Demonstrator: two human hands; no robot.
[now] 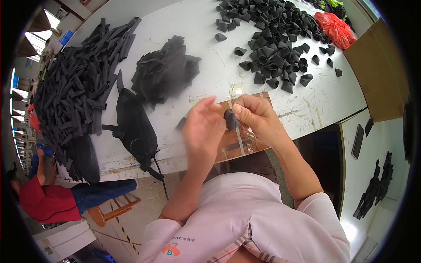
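Evidently, black loop between both hands

Dark lettering, orange logo on shirt

Workshop: worktable heaped with black pieces, co-worker nearby.

bright, table evenly lit. left hand motion-blurred; right hand sharper. hazy smear over black pile beyond left hand. windows far left of hands blown out; glare on white surface right of right hand. fisheye bends edges, rim black.
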